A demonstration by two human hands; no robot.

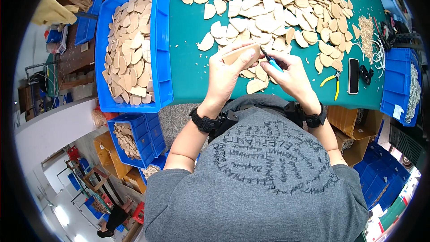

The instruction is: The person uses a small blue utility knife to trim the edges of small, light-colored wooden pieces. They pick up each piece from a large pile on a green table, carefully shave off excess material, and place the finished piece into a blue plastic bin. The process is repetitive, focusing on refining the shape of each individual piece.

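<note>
Black wrist straps (204,123) accompany a grey T-shirt (255,186).

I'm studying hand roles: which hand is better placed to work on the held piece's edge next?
Probably the right hand: it holds the blue-handled tool, tip close to the tan piece, while the left hand is occupied gripping that piece.

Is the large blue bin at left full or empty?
Well filled, not empty: many tan pieces lie heaped in the blue bin.
</note>
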